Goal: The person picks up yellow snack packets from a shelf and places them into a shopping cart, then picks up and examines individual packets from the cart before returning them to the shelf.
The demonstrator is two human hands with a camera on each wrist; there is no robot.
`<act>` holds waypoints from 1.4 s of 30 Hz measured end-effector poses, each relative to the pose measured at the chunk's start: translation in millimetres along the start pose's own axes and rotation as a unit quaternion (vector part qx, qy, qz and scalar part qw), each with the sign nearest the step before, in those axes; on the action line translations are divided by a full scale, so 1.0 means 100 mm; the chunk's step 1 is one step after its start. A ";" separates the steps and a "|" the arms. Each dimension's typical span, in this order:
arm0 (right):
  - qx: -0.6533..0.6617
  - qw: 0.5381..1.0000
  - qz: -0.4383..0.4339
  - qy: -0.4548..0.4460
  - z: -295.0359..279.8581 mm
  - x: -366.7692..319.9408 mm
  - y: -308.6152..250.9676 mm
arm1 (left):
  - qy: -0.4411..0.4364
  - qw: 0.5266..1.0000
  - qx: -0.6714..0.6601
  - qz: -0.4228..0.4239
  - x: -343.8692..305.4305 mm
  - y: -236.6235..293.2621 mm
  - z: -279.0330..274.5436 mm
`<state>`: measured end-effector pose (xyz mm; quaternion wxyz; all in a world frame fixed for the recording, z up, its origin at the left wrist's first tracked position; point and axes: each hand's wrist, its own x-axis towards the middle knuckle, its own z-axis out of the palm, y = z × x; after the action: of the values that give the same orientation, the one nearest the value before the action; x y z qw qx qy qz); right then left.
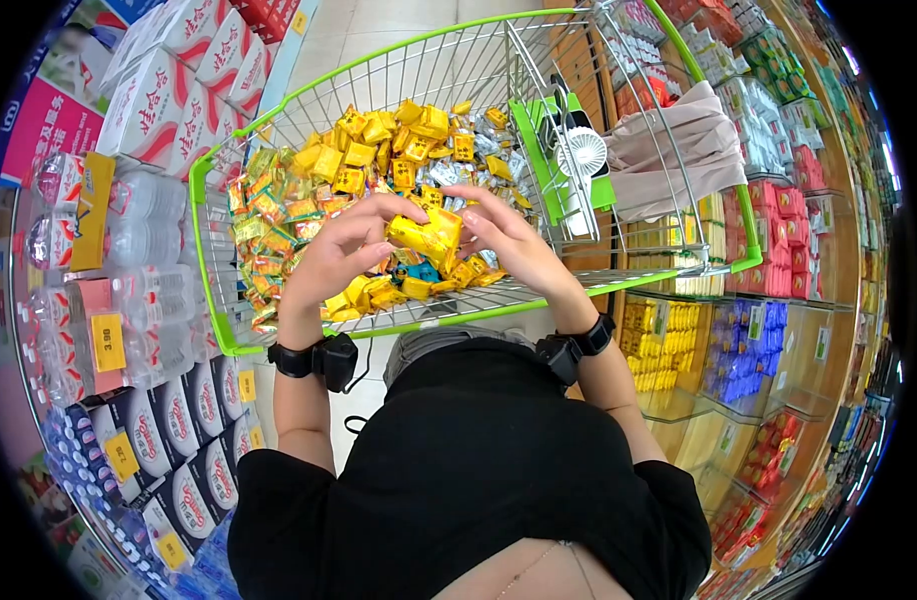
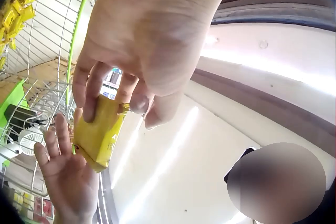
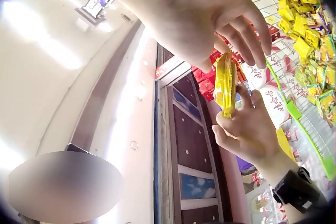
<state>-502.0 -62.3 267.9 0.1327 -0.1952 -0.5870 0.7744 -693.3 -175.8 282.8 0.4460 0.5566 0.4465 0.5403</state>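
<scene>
In the head view my left hand [image 1: 344, 248] pinches a shiny yellow wrapped snack packet [image 1: 429, 238] between thumb and fingers, above the heaped cart. My right hand [image 1: 514, 245] is at the packet's other side, thumb tip right at its edge. The left wrist view shows the right hand [image 2: 71, 182] with fingers loosely spread beside the packet [image 2: 100, 132]. Seen from the right wrist, the packet [image 3: 226, 85] stands edge-on, its lower end in the left hand [image 3: 254, 134]. Below lies a pile of similar yellow packets [image 1: 359, 155], with orange-green packets [image 1: 269, 205] on the left.
A wire shopping cart with a green rim [image 1: 379, 62] surrounds the pile. In its child-seat end are a small white fan [image 1: 582, 155] and a beige cloth [image 1: 679, 150]. Bottled water packs [image 1: 154, 225] flank the left; shelves of bagged snacks [image 1: 779, 235] flank the right.
</scene>
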 end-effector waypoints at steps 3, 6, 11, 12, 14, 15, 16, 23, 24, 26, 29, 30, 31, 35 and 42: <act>-0.038 0.999 -0.024 0.018 0.02 0.02 0.01 | -0.051 0.998 0.000 0.035 0.04 -0.04 0.02; 0.006 1.000 -0.004 -0.028 0.01 0.02 0.01 | -0.115 0.993 -0.024 0.011 0.06 -0.10 0.03; 0.034 0.999 0.015 -0.013 -0.02 0.01 -0.01 | -0.053 0.997 -0.039 0.051 0.08 -0.11 0.12; 0.040 0.999 0.019 -0.010 -0.02 0.00 -0.03 | -0.052 0.997 -0.038 0.051 0.08 -0.11 0.11; 0.026 0.999 0.033 -0.014 -0.01 -0.02 -0.10 | -0.047 0.998 -0.029 0.028 0.08 -0.10 0.08; 0.013 0.999 0.047 -0.016 -0.01 -0.02 -0.12 | -0.046 0.998 -0.028 0.028 0.08 -0.09 0.07; 0.013 0.999 0.047 -0.017 -0.01 -0.01 -0.11 | -0.038 0.999 -0.009 0.020 0.08 -0.07 0.06; 0.060 0.998 0.024 0.015 -0.02 -0.01 -0.03 | 0.010 0.997 -0.037 -0.067 -0.01 -0.15 -0.10; 0.068 0.997 0.024 0.026 -0.01 -0.02 -0.03 | 0.011 0.997 -0.037 -0.067 -0.05 -0.17 -0.15; 0.071 0.997 0.023 0.031 0.00 -0.03 -0.07 | 0.066 0.982 -0.008 -0.174 -0.13 -0.22 -0.25; 0.089 0.995 0.022 0.040 -0.01 -0.03 -0.05 | 0.073 0.964 0.116 -0.229 -0.32 -0.48 -0.55; 0.103 0.994 0.021 0.043 -0.02 -0.03 -0.02 | 0.069 0.947 0.165 -0.267 -0.40 -0.57 -0.64; 0.103 0.994 0.022 0.041 -0.04 -0.03 0.00 | 0.078 0.930 0.195 -0.301 -0.47 -0.60 -0.69; 0.156 0.987 0.001 0.032 -0.06 -0.04 0.04 | 0.121 0.863 0.264 -0.414 -0.80 -1.02 -0.93; 0.127 0.991 0.016 0.046 -0.06 -0.02 0.11 | -0.003 0.748 0.279 -0.602 -1.04 -1.52 -1.01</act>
<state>-496.7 -61.0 256.4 0.1703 -0.2215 -0.4739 0.8350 -798.5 -245.4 115.1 0.5049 0.2738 0.8185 0.0099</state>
